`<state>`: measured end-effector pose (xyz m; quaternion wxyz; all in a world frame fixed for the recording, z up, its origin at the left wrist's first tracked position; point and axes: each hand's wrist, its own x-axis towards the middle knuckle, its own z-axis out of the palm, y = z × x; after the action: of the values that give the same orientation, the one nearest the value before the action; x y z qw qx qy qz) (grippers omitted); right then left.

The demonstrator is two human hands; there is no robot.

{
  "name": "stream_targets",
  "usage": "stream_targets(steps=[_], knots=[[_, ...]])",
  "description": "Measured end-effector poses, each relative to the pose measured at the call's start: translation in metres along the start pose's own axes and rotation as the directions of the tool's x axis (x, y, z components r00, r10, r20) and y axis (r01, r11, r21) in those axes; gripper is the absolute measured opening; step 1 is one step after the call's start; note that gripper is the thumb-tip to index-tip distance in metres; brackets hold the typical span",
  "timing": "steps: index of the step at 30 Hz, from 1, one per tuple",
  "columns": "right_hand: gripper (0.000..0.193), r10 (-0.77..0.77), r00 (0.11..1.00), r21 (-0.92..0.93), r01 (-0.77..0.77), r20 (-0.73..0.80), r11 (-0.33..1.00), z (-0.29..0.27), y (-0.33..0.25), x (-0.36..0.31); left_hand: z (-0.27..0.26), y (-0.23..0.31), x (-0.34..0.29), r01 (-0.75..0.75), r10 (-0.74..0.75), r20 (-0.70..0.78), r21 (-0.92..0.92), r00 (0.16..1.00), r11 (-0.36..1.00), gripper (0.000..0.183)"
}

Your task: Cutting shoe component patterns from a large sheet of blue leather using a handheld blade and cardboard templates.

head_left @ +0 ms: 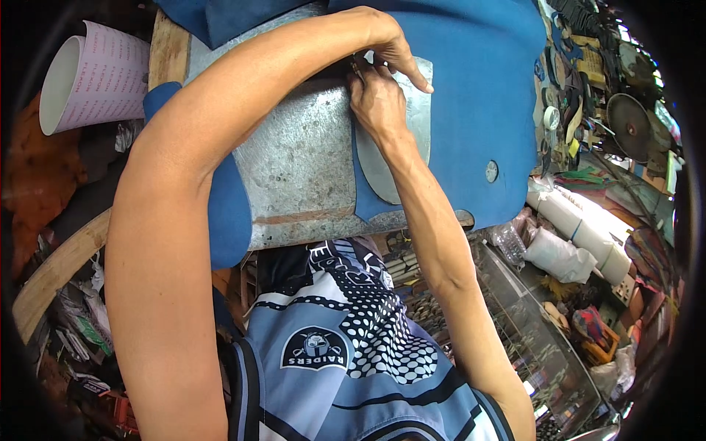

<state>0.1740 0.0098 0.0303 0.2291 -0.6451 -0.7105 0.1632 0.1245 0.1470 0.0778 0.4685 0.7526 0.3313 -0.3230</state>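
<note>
A blue sheet (478, 95), which looks like leather or cloth, lies over a worn metal-topped work surface (301, 176). On it rests a flat grey template (379, 173) with a rounded near end. My left hand (388, 42) reaches over from the far side, a digit stretched out and pressing on the template's far part; its other fingers are mostly hidden. Just below it, my right hand (379, 99) is closed at the template's left edge. A thin dark thing shows at its fingers, too small to name. Blue material is cut away along the template's left side.
A rolled pinkish-white sheet (95, 77) stands at the left, near a wooden edge (169, 48). A round hole (491, 171) pierces the blue sheet. To the right are white rolls (581, 228), a glass-topped case (522, 309), a fan (629, 126) and cluttered scraps.
</note>
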Motion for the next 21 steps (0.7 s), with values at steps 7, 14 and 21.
stream_targets(steps=[7,14,21], knots=[[0.035,0.007,1.0,-0.039,-0.007,-0.002,0.999,-0.002,-0.003,0.0,0.002,0.007,-0.01,0.036,-0.035,-0.045,0.015,0.998,0.999,0.123],[0.036,0.074,0.986,-0.117,-0.057,0.146,0.992,-0.004,-0.009,0.004,0.001,-0.002,0.008,-0.017,0.017,0.002,0.039,1.0,0.999,0.121],[0.036,0.096,0.982,-0.129,-0.075,0.161,0.989,-0.009,-0.011,0.002,0.007,0.002,-0.006,0.016,-0.015,-0.044,0.01,0.999,1.0,0.119]])
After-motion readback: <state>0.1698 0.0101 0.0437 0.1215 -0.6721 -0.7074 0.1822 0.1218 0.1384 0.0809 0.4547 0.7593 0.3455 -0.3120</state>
